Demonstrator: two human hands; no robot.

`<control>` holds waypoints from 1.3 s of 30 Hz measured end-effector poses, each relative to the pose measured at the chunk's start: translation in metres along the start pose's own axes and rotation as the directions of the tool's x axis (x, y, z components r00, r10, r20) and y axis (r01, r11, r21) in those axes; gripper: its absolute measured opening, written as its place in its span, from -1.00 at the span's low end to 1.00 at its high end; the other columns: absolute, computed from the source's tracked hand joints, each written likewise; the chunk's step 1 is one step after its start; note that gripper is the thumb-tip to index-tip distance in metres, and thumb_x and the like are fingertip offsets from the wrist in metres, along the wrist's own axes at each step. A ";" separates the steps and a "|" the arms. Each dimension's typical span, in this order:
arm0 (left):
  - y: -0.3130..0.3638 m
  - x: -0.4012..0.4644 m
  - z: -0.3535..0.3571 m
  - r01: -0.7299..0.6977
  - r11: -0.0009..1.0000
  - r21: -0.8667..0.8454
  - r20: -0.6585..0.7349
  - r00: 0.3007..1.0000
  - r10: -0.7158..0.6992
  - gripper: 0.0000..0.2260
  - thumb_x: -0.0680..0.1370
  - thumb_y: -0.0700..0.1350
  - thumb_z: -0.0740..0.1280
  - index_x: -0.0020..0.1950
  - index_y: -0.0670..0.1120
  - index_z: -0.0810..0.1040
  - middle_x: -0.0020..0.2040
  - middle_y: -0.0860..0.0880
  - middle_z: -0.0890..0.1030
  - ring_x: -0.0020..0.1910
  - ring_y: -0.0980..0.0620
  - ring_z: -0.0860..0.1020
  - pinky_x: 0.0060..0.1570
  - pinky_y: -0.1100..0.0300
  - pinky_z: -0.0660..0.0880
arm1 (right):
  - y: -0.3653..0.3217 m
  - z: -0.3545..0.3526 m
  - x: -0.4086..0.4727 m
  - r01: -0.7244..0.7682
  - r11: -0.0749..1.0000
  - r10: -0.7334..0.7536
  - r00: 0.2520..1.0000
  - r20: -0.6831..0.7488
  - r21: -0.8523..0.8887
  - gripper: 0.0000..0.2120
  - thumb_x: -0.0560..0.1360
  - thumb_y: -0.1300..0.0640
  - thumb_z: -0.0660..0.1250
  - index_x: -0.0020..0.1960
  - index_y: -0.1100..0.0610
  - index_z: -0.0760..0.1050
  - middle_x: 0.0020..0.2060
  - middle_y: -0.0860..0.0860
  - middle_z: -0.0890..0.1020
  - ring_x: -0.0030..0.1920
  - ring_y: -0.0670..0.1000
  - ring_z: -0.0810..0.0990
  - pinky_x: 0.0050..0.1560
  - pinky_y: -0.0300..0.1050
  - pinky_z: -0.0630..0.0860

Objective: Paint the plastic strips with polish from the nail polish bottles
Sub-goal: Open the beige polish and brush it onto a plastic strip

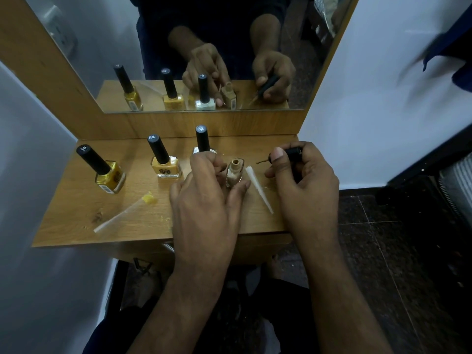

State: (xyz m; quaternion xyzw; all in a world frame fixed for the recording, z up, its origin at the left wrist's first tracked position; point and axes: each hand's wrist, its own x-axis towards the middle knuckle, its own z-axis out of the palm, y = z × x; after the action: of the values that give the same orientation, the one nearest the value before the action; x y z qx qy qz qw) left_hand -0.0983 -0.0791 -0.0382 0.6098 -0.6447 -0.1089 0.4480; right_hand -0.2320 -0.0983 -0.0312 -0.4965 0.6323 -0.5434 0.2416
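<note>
yellow strip (122, 214): near left on the shelf (76, 226), tip painted yellow
capped bottles (163, 162): three, far left
left hand (204, 200): fingers curled round the open beige bottle (235, 173), mid shelf
clear strip (259, 189): flat, just right of it
right hand (304, 182): pinching the brush cap (292, 151), bristles pointing left above the strip

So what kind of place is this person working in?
Probably a home dressing corner: a small wooden vanity shelf with a wall mirror above it, squeezed between white walls, over a dark tiled floor.
</note>
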 end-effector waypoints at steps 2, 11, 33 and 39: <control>0.000 -0.003 0.000 -0.027 0.998 0.056 -0.043 0.999 0.029 -0.59 0.53 0.04 0.52 0.17 -0.07 0.37 0.04 0.00 0.53 0.01 0.05 0.50 0.10 0.02 0.44 | 0.000 0.000 0.000 0.004 1.000 -0.004 1.000 -0.004 0.002 -0.90 0.64 0.02 0.36 0.02 0.03 0.58 -0.29 -0.12 0.68 -0.18 -0.20 0.67 -0.16 -0.43 0.47; 0.002 -0.020 0.000 -0.461 0.856 0.236 0.164 0.887 0.432 -0.77 0.67 -0.02 0.29 0.01 -0.11 0.69 0.03 -0.04 0.66 0.06 -0.05 0.55 0.07 0.09 0.30 | 0.001 0.000 0.000 0.003 0.999 -0.003 1.000 0.000 0.032 -0.89 0.63 0.04 0.38 0.00 0.07 0.59 -0.29 -0.11 0.68 -0.19 -0.19 0.67 -0.18 -0.44 0.47; -0.016 -0.022 -0.040 -0.585 0.785 0.205 0.565 0.725 0.393 -0.63 0.66 0.08 0.20 0.24 -0.08 0.68 0.35 0.01 0.62 0.42 0.00 0.51 0.31 -0.01 0.30 | 0.003 -0.006 0.002 0.021 0.998 -0.016 0.996 0.084 -0.058 -0.77 0.61 -0.08 0.37 -0.10 0.06 0.59 -0.30 0.00 0.68 -0.23 -0.05 0.65 -0.22 -0.18 0.54; -0.021 -0.015 -0.045 -0.592 0.797 0.118 0.572 0.697 0.433 -0.65 0.65 0.10 0.23 0.22 -0.05 0.69 0.33 0.04 0.63 0.44 0.03 0.50 0.33 -0.02 0.33 | 0.004 -0.016 0.004 0.051 0.997 -0.040 0.984 0.176 -0.060 -0.80 0.62 -0.01 0.38 -0.12 0.06 0.60 -0.32 -0.01 0.67 -0.25 -0.06 0.63 -0.24 -0.26 0.50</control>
State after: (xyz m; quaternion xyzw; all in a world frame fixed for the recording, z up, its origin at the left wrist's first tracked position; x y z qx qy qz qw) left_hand -0.0540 -0.0522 -0.0336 0.4096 -0.8945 -0.0411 0.1744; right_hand -0.2488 -0.0945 -0.0294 -0.5641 0.6143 -0.4826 0.2675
